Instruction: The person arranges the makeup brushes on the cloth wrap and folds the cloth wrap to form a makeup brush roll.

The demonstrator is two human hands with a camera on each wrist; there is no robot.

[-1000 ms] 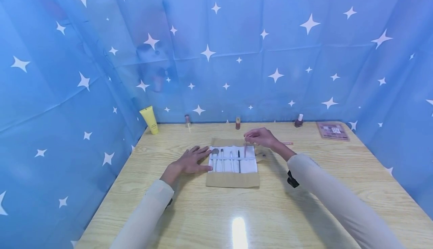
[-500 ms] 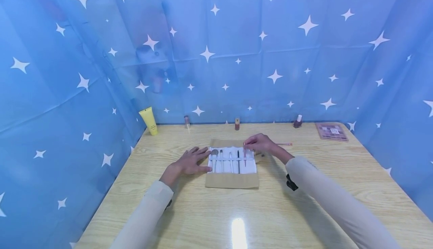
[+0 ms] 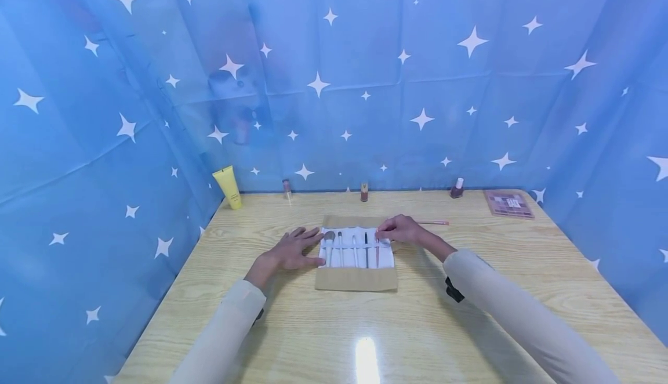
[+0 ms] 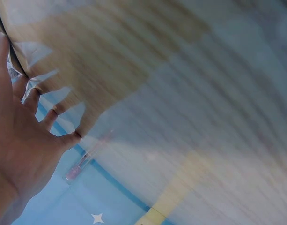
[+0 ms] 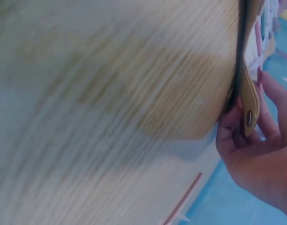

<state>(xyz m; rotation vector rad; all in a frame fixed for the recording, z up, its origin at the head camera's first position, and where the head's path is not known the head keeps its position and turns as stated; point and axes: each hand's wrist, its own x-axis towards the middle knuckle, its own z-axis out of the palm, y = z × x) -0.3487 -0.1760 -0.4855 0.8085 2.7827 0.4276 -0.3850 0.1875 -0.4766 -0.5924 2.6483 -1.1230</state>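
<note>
Seating a slim pink makeup brush [image 3: 377,257] under the white elastic band of a tan, white-lined fabric roll [image 3: 356,281] looks like the step in hand. The roll lies open near the middle of the wooden worktop [image 3: 292,332], closer to its far edge than its near one. The pink brush is at the roll's right side, just beside a black-handled brush [image 3: 366,252], with three white-handled brushes [image 3: 329,253] further left.

The right hand [image 3: 400,229] pinches the pink brush near its upper end, while a tan strap with a metal snap [image 5: 250,103] crosses close to its fingers. The left hand [image 3: 294,250] rests at the roll's left edge with fingers spread, apparently steadying it.

The next move probably calls for pressing the brush down if it needs more depth, then loosening the pinch without dragging it back out. A second pink stick, likely another brush [image 3: 434,223], lies loose beyond the right wrist, towards the worktop's far edge, and may follow (whether a slot remains for it, I cannot tell).
</note>
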